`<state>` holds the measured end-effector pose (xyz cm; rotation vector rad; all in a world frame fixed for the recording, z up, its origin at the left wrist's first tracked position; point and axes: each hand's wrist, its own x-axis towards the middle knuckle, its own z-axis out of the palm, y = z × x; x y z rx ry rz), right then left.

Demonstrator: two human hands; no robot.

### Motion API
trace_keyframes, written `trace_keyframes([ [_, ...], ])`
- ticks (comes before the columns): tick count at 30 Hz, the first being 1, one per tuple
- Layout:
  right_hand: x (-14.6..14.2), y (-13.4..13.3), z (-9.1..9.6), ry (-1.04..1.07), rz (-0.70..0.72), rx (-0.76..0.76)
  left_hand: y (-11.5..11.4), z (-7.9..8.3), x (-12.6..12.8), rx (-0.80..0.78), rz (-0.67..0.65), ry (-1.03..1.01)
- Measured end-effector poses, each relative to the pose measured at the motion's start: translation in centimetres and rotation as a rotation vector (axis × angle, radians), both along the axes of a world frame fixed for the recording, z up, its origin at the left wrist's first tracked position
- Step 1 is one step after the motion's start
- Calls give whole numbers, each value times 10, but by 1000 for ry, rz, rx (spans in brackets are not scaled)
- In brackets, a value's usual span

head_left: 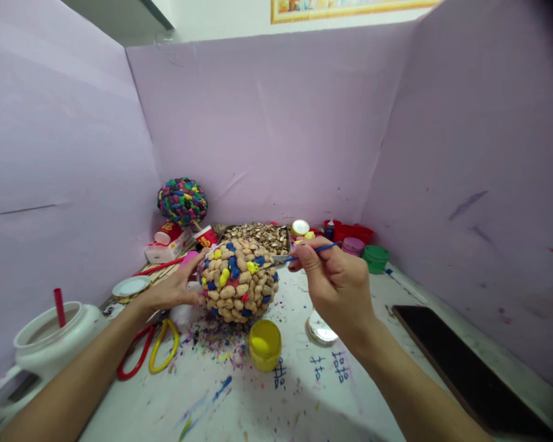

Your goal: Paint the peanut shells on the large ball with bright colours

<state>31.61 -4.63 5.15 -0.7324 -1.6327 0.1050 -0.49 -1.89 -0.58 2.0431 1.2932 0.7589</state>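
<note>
A ball covered in peanut shells (238, 281) sits on the paint-spattered white table (304, 393). Some of its shells are painted yellow, blue and red. My left hand (172, 288) grips the ball's left side with curled fingers. My right hand (334, 279) pinches a thin blue paintbrush (299, 255), whose yellow tip touches a shell on the ball's upper right. An open jar of yellow paint (265, 344) stands just in front of the ball. A round lid (321, 330) lies under my right wrist.
A fully painted shell ball (182, 201) stands at the back left beside red cups. Behind the ball are a tray of loose shells (260, 236) and several paint jars (364, 248). Scissors with red and yellow handles (150, 350), a white jug (46, 344) and a dark tablet (465, 368) lie around.
</note>
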Motion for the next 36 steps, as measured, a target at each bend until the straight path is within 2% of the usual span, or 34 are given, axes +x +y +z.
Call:
trace_keyframes([
  [6,-2,1,-1,-46,-3,19,-1,1,1,-6,30,13],
  [13,-2,0,-1,-6,3,34,-1,1,1,-29,29,5],
  [17,-3,1,-2,-13,10,24,-1,2,2,-12,20,-9],
  [24,4,1,4,92,3,-28,1,-1,-2,-9,36,48],
  [28,7,0,6,69,-36,-35,1,-2,-3,1,20,30],
  [36,2,2,1,45,-6,-49,1,-1,-1,-5,21,4],
])
